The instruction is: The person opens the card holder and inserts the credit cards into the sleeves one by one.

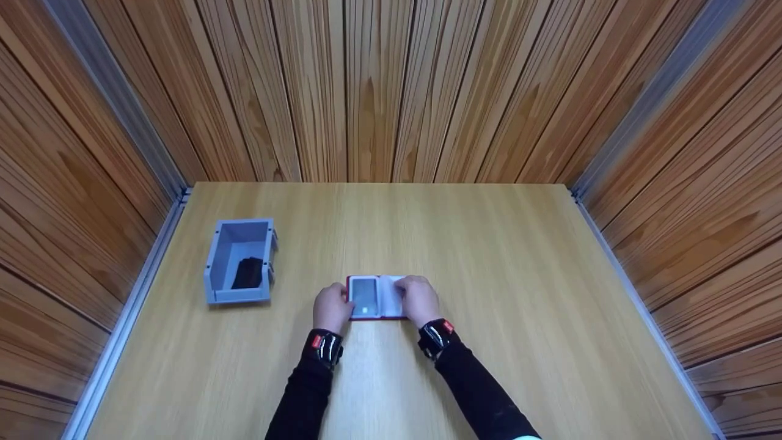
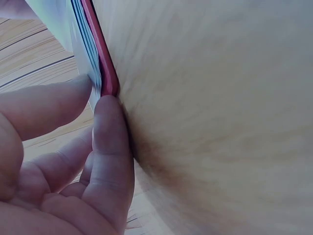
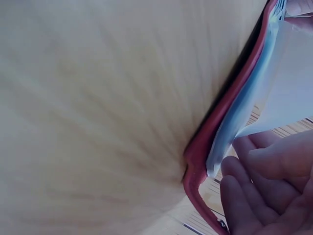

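Note:
A small card holder [image 1: 379,297] lies spread out on the table, with a red cover and clear plastic sleeves. My left hand [image 1: 331,307] pinches its left edge. In the left wrist view, the thumb presses on the stacked sleeves [image 2: 88,46] while a finger lies against the red cover [image 2: 108,73]. Over the right half is my right hand [image 1: 419,300], its fingers curled at a raised plastic sleeve [image 3: 291,83]. The exact grip on the sleeve is partly hidden. A red strap with a snap [image 3: 200,196] sticks out beside those fingers.
A grey-blue open-front bin [image 1: 239,296] stands to the left on the wooden table [image 1: 489,244], with a dark object [image 1: 248,273] inside. Wood-panelled walls [image 1: 379,91] and metal rails [image 1: 131,311] border the table at the back and sides.

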A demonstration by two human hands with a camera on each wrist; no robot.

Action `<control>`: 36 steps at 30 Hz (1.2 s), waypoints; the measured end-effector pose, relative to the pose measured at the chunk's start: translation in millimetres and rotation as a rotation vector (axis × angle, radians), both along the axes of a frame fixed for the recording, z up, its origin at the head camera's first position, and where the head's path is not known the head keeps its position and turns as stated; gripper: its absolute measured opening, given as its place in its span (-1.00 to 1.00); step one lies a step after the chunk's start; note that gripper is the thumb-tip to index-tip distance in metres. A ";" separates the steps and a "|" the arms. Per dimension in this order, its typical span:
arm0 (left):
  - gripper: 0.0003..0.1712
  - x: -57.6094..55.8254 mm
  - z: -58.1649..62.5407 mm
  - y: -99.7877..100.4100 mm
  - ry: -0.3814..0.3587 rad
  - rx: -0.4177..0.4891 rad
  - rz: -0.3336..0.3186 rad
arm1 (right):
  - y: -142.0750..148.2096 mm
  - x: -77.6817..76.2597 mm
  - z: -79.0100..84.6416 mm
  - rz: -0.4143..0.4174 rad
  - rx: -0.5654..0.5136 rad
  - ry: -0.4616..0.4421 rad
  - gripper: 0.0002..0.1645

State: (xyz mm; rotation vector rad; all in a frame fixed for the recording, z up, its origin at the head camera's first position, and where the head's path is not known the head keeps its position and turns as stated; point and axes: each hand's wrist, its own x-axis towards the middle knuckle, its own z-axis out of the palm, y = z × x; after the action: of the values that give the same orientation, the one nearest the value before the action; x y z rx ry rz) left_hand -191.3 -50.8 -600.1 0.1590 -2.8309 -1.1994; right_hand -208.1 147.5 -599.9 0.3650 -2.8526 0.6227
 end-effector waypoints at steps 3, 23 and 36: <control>-0.72 0.2 0.9 0.2 -0.019 0.007 0.006 | 1.3 0.1 -1.7 0.013 -0.008 -0.012 -0.72; -0.69 -3.1 0.6 1.5 -0.116 0.041 0.023 | -3.8 -3.7 2.1 -0.054 -0.279 -0.020 -0.59; -0.69 -3.3 1.5 2.4 -0.118 0.025 0.020 | -17.1 -0.4 6.0 -0.018 -0.309 -0.102 -0.62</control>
State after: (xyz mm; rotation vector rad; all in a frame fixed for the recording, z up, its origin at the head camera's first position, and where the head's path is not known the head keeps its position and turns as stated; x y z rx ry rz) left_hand -194.7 -48.4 -598.6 0.2674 -2.9070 -1.2623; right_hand -208.6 130.4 -593.9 0.2626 -2.7853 1.0887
